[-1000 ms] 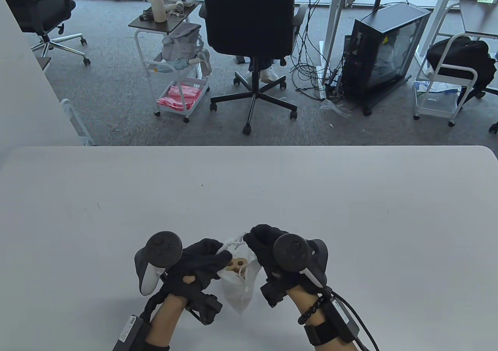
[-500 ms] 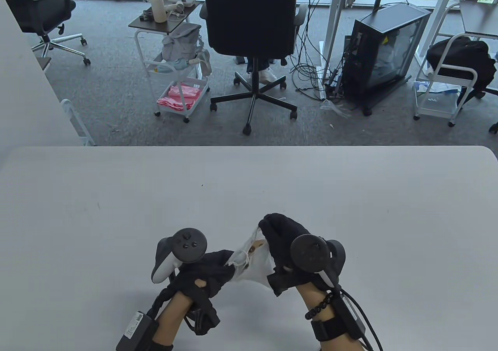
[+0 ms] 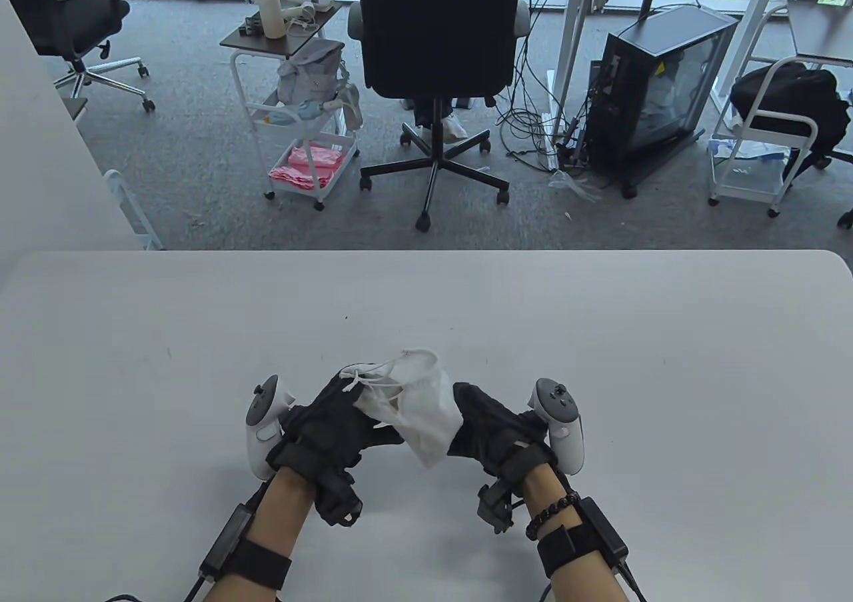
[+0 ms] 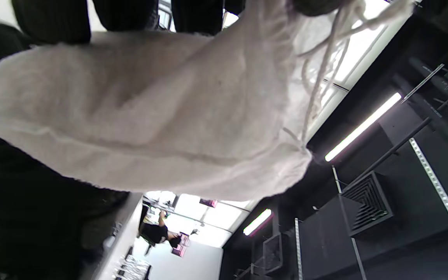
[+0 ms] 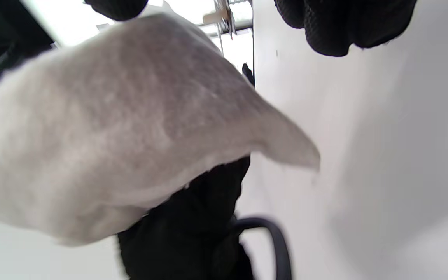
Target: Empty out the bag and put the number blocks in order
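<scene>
A small white drawstring bag is held above the white table between both gloved hands. My left hand grips its left side near the drawstring cord. My right hand grips its right side. The bag's mouth points away from me. No number blocks show; the bag's contents are hidden. The bag fills the left wrist view, with the cord hanging beside it. In the right wrist view the bag is blurred, with fingertips above it.
The table's far edge lies beyond the hands. Past it, on the floor, stand an office chair, a rolling cart and a computer case.
Both hands have rolled over, trackers now facing outward, and the bag has turned with them and moved slightly away. The wooden block seen in the bag's mouth earlier is now hidden.
</scene>
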Demonstrator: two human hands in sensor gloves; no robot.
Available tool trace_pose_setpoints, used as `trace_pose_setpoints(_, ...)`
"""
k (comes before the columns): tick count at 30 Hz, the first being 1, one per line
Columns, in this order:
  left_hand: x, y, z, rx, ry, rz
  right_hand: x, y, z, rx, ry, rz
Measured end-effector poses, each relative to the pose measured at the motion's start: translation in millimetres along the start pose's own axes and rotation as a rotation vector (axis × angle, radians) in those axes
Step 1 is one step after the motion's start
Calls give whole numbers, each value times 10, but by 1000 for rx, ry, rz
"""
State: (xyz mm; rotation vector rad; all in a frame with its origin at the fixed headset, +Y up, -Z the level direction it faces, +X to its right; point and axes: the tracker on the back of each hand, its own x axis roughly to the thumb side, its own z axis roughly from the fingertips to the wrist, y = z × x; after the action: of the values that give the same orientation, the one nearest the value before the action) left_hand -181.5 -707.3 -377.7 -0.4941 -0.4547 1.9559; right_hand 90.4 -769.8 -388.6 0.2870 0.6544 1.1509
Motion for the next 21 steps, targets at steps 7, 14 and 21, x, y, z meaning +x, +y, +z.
trace_pose_setpoints(7, -155, 17, 8, 19, 8, 51, -11, 17, 0, -55, -55, -13)
trace_pose_setpoints(14, -270, 50, 41, 43, 22, 70, 133, 55, 99, -300, -93, 182)
trace_pose_setpoints(21, -275, 97, 70, 19, 42, 15, 325, 152, 194, -467, -168, 396)
